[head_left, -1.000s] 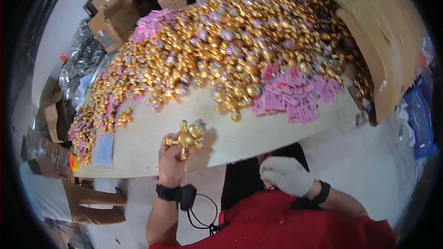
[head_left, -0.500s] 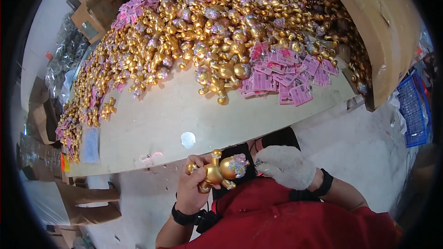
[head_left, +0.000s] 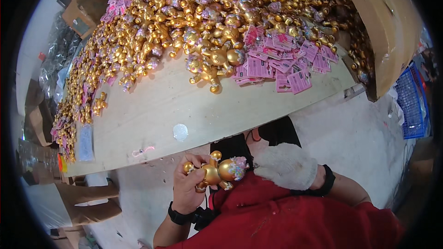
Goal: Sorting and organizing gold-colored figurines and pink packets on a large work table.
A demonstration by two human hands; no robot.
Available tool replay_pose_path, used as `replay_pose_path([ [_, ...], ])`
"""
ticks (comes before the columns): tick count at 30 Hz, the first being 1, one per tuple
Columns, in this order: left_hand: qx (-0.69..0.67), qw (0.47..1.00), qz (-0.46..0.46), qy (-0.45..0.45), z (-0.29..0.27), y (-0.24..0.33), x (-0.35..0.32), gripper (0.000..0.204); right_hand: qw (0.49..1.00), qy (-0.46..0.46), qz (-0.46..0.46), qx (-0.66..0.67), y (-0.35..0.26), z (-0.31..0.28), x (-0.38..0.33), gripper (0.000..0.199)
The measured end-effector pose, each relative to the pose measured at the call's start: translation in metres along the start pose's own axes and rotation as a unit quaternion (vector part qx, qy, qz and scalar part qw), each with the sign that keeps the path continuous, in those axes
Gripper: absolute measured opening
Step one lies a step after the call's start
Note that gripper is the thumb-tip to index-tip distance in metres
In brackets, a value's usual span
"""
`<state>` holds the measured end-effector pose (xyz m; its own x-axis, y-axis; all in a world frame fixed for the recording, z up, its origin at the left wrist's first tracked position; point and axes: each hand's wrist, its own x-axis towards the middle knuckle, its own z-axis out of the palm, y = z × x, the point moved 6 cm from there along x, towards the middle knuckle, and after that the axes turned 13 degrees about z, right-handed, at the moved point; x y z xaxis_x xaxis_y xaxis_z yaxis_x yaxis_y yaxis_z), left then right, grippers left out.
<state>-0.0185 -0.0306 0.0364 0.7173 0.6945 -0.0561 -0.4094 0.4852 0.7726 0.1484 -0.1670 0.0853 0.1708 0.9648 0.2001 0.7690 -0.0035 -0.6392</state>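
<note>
My bare left hand [head_left: 186, 183] is wrapped round the legs and lower body of a gold toy figurine [head_left: 212, 174], which lies sideways in front of my red shirt. Its head, topped with glittery, multicoloured hair, points toward my right hand [head_left: 286, 167]. That hand wears a whitish knit glove, and its fingers are pinched together just off the top of the figurine's head. A small dark bit shows at the fingertips, too small to name.
On the table [head_left: 134, 127] a big heap of gold figurines [head_left: 161, 32] spreads across the back and left. Pink cards [head_left: 300, 81] are piled at its right. A round silvery disc [head_left: 180, 132] and a pink cord [head_left: 143, 151] lie near the front edge. A blue crate [head_left: 415, 103] stands right.
The view has shifted slightly, so the table contents sit a little further left and higher. Both hands keep nearly the same pose, the left still round the figurine.
</note>
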Motion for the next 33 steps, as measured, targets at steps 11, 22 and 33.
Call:
replay_pose_path([
  [11, 0.033, 0.999, -0.027, -0.011, 0.007, -0.006, 0.000, 0.024, 0.998, -0.023, 0.058, 0.001, 0.009, 0.011, -0.005, 0.017],
  [22, 0.156, 0.988, -0.001, -0.022, 0.016, 0.001, -0.017, 0.024, 0.993, -0.106, 0.001, -0.045, 0.001, 0.024, -0.017, 0.016],
  [33, 0.261, 0.959, 0.092, -0.056, 0.019, 0.005, -0.017, 0.022, 0.994, -0.093, 0.042, 0.035, 0.008, 0.030, -0.024, 0.017],
])
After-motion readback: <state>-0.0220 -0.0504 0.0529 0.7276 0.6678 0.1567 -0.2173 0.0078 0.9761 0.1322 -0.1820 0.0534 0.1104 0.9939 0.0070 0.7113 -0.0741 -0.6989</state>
